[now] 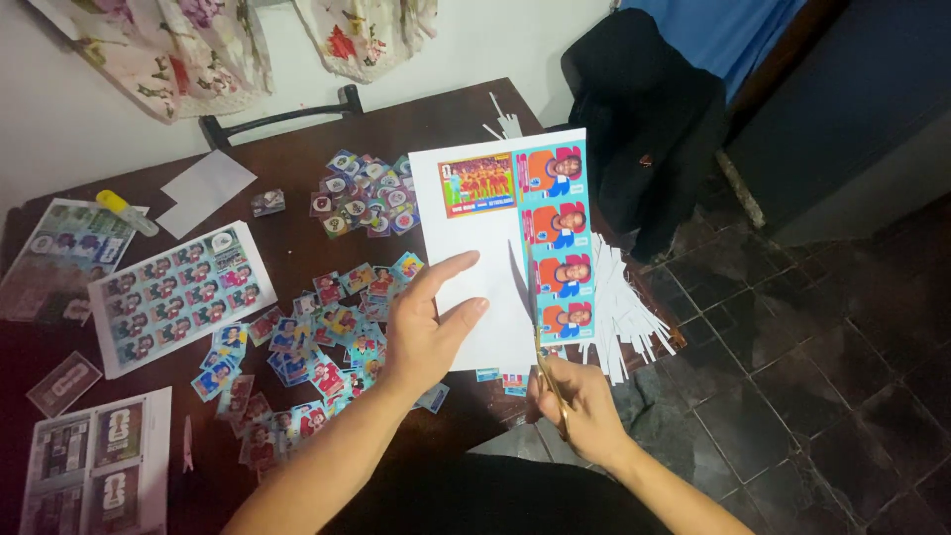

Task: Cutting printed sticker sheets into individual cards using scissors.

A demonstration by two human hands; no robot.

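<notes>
We see our left hand (428, 332) spread wide, fingers fanned and thumb out, pressing flat on the blank part of a white sheet (475, 228) that sticks out past the near edge of the dark wooden bench (287, 159). The sheet carries one orange picture card at its top and a column of blue and orange picture cards (558, 243) down its right side.

Our right hand (584, 406) is curled closed around the handles of a pair of scissors (540, 342). The blades point up into the sheet, just left of the card column, and a cut line shows above them. How far the blades stand apart we cannot tell.

Just right of the sheet, a bundle of thin white paper strips (624, 317) hangs off the bench edge over the dark tiled floor (792, 347).

Left of our left hand lies a loose scatter of cut cards (297, 347), with a second heap (362, 193) further back. Near the left edge rest an uncut printed sheet (178, 292), a small glue tube (126, 211) with a yellow cap, and a blank white slip (206, 190).
</notes>
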